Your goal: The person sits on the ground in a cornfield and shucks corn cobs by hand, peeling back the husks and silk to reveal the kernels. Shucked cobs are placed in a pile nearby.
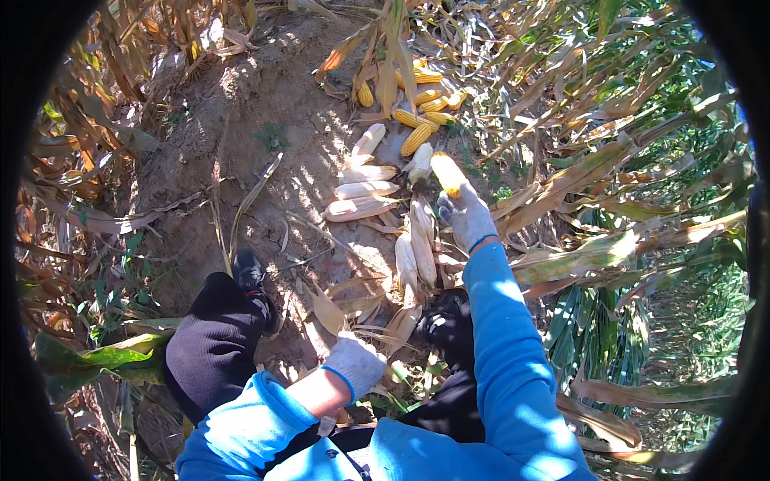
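Observation:
My right hand (467, 217), in a pale knit glove, reaches forward and grips the lower end of a husked yellow corn ear (447, 172). My left hand (356, 365), gloved alike, is closed near my lap around dry corn husks (329, 314) that fan out above it. Ahead of the right hand lies a loose pile of husked yellow ears (416, 139). Left of that hand, several ears still in pale husks (361, 208) lie side by side on the soil, and more unhusked ears (423, 240) point towards me.
Standing corn stalks with drying leaves (571, 180) crowd the right side; dry stalks (114, 66) rise at the upper left. Bare soil (240, 120) forms a low mound ahead. My shoes (249, 273) flank loose husks, and a broad green leaf (102, 358) lies at the left.

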The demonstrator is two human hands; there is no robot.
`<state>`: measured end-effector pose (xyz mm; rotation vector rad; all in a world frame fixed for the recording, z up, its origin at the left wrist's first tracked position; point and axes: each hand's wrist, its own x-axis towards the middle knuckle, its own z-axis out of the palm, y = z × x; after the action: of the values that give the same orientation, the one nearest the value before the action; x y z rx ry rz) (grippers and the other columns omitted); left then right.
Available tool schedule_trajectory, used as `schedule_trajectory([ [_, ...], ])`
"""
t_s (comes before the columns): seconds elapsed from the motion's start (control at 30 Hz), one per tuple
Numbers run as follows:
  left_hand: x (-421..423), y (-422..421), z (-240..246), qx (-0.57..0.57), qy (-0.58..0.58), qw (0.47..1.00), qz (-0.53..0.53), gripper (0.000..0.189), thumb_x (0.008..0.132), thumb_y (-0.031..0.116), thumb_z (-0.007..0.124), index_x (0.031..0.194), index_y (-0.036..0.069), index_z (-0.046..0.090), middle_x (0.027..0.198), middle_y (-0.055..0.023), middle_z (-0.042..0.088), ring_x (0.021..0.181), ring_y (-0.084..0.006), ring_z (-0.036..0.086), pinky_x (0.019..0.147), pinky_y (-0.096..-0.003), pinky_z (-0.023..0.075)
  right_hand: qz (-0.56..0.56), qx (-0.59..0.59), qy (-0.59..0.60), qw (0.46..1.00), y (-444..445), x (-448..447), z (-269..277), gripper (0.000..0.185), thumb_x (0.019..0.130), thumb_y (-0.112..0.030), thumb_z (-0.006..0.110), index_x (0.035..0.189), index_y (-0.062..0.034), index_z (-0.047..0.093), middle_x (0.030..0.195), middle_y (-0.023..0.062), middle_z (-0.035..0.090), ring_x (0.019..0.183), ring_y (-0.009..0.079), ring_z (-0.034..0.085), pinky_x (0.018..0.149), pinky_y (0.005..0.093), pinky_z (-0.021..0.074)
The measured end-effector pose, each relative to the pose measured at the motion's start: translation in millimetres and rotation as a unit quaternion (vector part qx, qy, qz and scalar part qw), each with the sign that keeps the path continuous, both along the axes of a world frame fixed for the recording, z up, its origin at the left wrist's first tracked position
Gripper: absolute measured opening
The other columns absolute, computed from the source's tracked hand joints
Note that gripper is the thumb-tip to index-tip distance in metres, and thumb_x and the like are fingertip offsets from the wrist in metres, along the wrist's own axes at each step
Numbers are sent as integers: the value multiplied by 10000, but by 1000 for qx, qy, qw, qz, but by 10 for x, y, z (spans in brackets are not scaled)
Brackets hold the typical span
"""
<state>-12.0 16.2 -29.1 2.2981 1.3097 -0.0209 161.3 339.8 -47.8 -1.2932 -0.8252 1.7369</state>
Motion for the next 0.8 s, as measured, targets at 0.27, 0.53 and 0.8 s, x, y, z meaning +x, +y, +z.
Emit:
schedule_trajectory([
  [0.27, 26, -3, 24, 22, 11, 1000, 8, 150, 827, 160, 602, 804, 116, 743, 782, -72, 725, 761, -256, 716, 626, -416, 505, 78, 67, -144, 984, -316, -77, -355, 314, 945, -246, 636, 1189, -57, 578, 918, 61, 633, 735, 150, 618, 623, 282, 513],
  [0.53, 0, 10, -93, 33, 35, 998, -27, 153, 858, 223, 589, 908, 125, 695, 800, -82, 691, 772, -267, 700, 659, -428, 495, 359, -62, -329, 871, -3087, 94, -1832, 332, 889, -307, 624, 1104, -55, 591, 923, 105, 622, 787, 263, 587, 675, 364, 454],
  [0.8, -347, 154, -154, -10, 100, 995, 17, 296, 752, 276, 714, 975, 85, 678, 944, -144, 711, 890, -332, 703, 746, -460, 558, 508, 234, -374, 740, -3536, -343, -1542, 555, 873, -439, 625, 1297, -90, 547, 1218, 190, 635, 1135, 366, 605, 977, 441, 474],
])
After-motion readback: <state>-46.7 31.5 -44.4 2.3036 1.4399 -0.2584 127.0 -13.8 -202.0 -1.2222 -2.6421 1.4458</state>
